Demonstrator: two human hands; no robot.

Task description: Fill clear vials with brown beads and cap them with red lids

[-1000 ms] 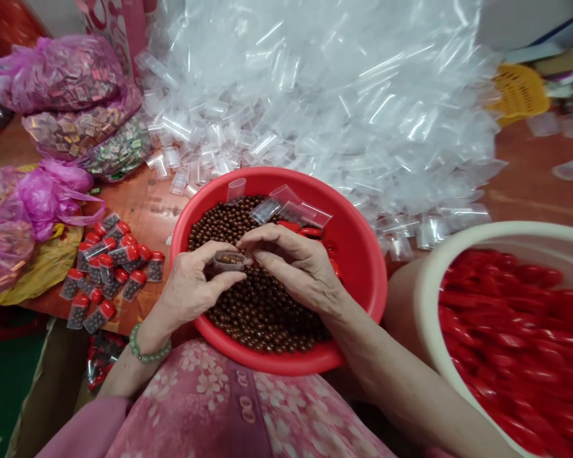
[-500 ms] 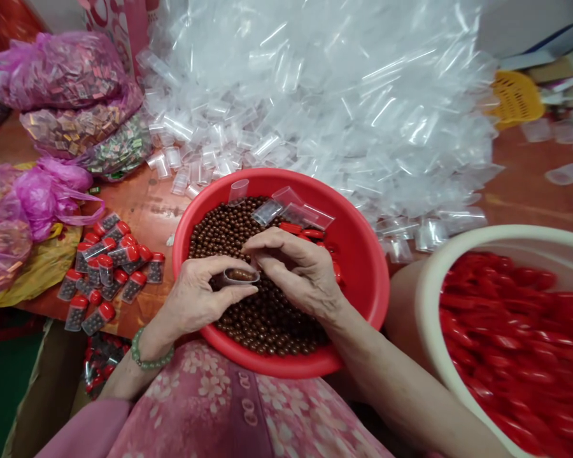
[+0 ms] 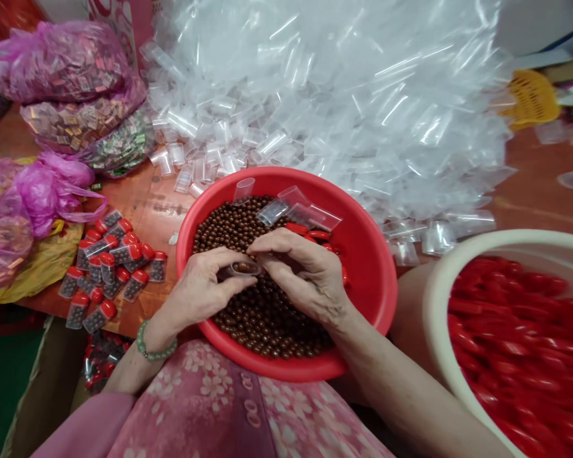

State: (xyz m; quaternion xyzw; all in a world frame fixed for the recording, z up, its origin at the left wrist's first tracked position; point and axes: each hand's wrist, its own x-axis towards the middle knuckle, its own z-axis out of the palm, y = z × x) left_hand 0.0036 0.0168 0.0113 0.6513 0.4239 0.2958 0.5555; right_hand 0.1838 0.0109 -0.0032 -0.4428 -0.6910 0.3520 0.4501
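My left hand is closed around a small clear plastic container, its oval mouth turned toward me, with brown balls visible inside. Right beside that mouth, my right hand has its thumb and fingertips pinched together; what they hold, if anything, is hidden. Both hands are above a red basin partly filled with shiny brown balls. Several empty clear containers lie at the basin's far side, near some red caps partly covered by my right hand.
Red-capped filled containers are piled on the table at left. Behind the basin spreads a large heap of clear containers. At right stands a cream bucket of red pieces. Pink bags sit at far left, a yellow perforated scoop at far right.
The whole view has shifted slightly. My right fingertips remain pinched by the container's mouth, and my left hand keeps its hold with the container turned a little.
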